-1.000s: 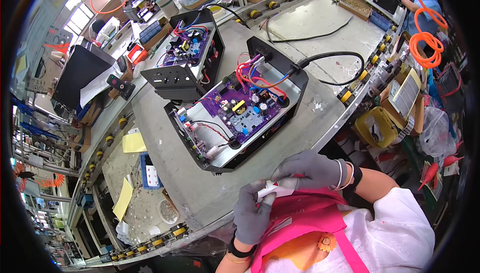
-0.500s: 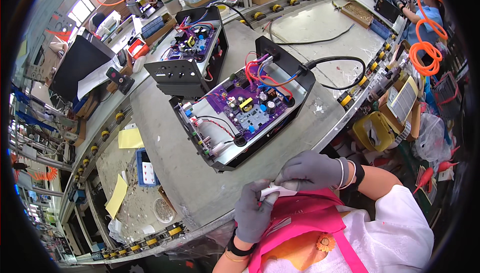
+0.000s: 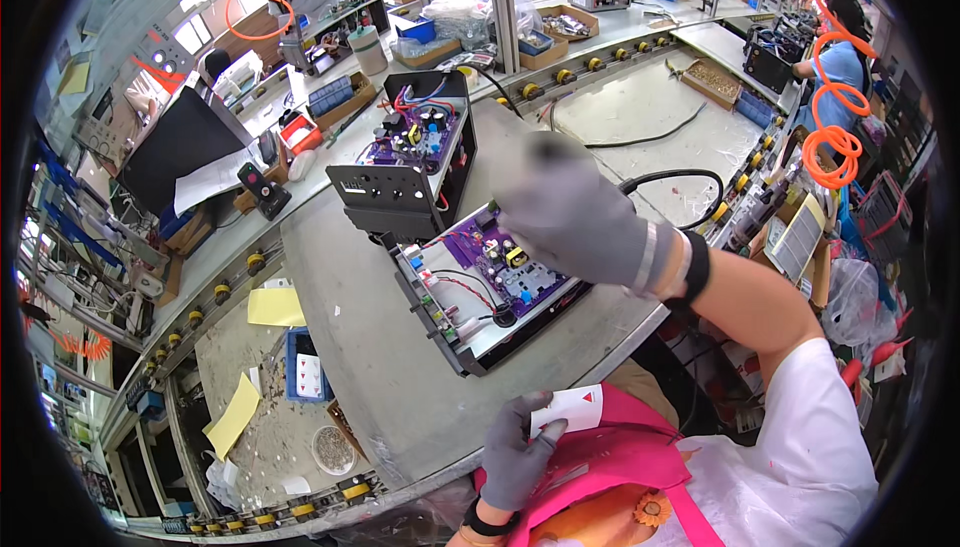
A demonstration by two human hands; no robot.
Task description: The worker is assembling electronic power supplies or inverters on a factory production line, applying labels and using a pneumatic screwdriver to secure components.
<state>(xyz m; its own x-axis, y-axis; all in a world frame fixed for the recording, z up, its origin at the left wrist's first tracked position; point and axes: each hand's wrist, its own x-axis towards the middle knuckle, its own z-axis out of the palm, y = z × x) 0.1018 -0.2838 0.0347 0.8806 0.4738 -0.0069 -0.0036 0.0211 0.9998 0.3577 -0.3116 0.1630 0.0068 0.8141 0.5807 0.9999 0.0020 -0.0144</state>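
Observation:
My left hand (image 3: 516, 455), in a grey glove, grips a small white label sheet (image 3: 580, 409) printed with a red triangle, close to my pink apron. Raised over the nearer open black device (image 3: 470, 355) is my gloved right hand (image 3: 575, 212). Its fingers are smeared by motion, so whether they hold anything cannot be made out. The hand hides the device's far end; part of the purple circuit board (image 3: 485, 259) and some red and black wires show beside it. A second open device (image 3: 385, 197) stands behind, its black knobbed panel towards me.
A blue tray (image 3: 292, 367) holds white label sheets with red marks. Yellow paper (image 3: 235, 417) lies to its left. A black cable (image 3: 680, 172) loops out to the right. Roller tracks edge the bench, an orange coiled hose (image 3: 832, 152) hangs at right, and other people work farther off.
My right hand has left the label sheet and risen forward over the nearer device. The left hand keeps the sheet, now showing its red triangle. The whole view has shifted a little.

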